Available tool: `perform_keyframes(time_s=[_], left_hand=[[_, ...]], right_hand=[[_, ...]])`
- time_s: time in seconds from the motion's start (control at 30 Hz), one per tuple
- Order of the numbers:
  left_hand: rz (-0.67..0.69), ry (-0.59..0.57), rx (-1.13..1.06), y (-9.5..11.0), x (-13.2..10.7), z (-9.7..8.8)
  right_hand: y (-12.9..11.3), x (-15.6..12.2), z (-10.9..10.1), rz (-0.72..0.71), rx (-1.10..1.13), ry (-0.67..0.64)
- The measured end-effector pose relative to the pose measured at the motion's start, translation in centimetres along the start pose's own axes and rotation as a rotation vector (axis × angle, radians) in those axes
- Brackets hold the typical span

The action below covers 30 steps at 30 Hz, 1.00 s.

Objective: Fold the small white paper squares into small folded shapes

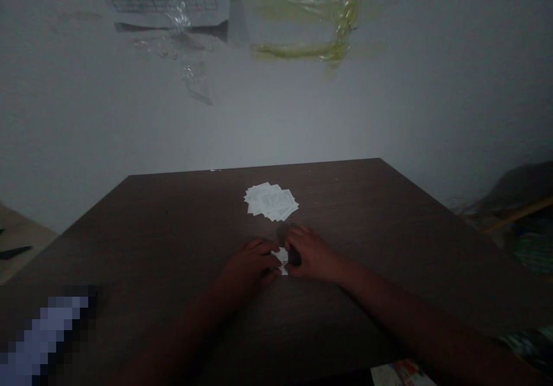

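A small piece of white paper [282, 257] is between my two hands, low over the dark table. My left hand [256, 262] has its fingers curled on the paper's left side. From the right, my right hand [310, 253] pinches at the paper's edge with thumb and fingers. Part of the paper is hidden by the fingertips. Just beyond the hands lies a spread pile of white paper slips [271, 201] with faint print on them; neither hand touches it.
The brown wooden table [194, 213] runs back to a pale wall [285, 115] with tape on it. A pixelated, blurred object [47, 334] lies at the lower left. A colourful printed item [404, 373] shows at the bottom edge. Dark items stand beyond the table's right side.
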<state>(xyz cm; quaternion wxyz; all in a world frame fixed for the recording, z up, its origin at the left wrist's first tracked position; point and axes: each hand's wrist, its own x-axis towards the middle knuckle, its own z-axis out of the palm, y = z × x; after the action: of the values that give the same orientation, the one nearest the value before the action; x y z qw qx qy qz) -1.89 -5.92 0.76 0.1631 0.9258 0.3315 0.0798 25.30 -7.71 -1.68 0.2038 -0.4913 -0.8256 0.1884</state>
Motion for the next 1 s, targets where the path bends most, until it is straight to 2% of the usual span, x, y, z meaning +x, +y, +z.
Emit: perform_keyframes(time_s=[0.3,0.43,0.6,0.77,0.9,1.0], left_hand=[[0.003,-0.001,-0.006,-0.1,0.0,-0.2],[-0.009,-0.003,-0.015,-0.3,0.0,0.0],[0.001,0.033,-0.166,-2.7,-0.1,0.9],[0.050,-0.011,-0.208,-4.7,-0.5,0.7],[0.069,-0.037,-0.192,-3.9,-0.9,0.1],[0.035,0.012,-0.147,-2.6,-0.8,-0.2]], right_hand=[[2.4,2.8,0.4,0.130,-0.068,0.101],[2.7,2.8,0.6,0.130,-0.070,0.111],[2.7,1.3,0.0,0.036,-0.039,0.090],[2.9,0.7,-0.5,-0.124,0.028,0.023],[2.7,0.9,-0.5,-0.157,0.046,0.006],[2.5,0.9,-0.5,-0.164,0.027,-0.006]])
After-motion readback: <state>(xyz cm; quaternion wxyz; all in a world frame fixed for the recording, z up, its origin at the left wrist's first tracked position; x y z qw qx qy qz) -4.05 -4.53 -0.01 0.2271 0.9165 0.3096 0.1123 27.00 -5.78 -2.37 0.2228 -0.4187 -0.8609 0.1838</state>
